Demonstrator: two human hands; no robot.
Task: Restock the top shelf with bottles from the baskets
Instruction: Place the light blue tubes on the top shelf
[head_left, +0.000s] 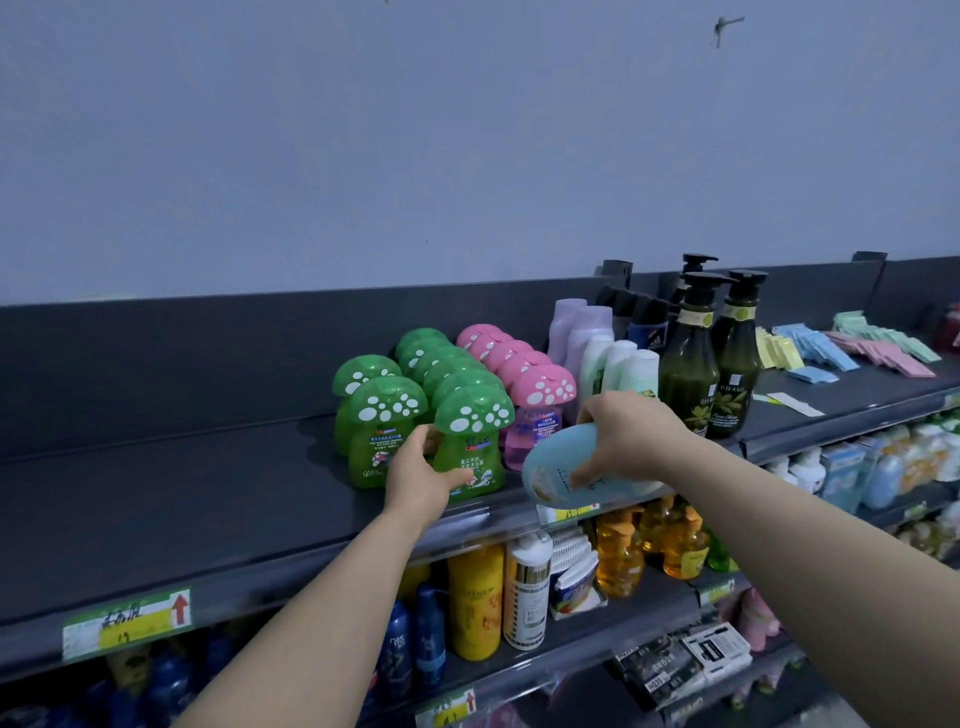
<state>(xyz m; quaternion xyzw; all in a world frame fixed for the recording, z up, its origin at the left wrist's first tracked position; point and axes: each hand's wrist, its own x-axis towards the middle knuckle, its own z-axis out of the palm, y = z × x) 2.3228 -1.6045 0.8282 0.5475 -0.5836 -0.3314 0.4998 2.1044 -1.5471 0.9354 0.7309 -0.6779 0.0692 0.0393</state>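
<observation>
Pale blue oval plastic bottle (551, 470), tilted in the right grip (631, 437) clasping it, hangs just right of the front green mushroom-capped bottle (474, 434) held by the left grip (422, 478); squeezing it in could topple that one forward

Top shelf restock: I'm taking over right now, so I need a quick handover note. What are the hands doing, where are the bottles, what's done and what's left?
Left hand: grips the front green mushroom-cap bottle, which stands at the front edge of the top shelf.
Right hand: holds a light blue bottle from above, tilted on its side at the front edge, in front of the pink mushroom-cap bottles.
Done: green and pink rows stand on the shelf.
Left: set the blue bottle down. The shelf's left stretch has room. The baskets are out of view.
</observation>
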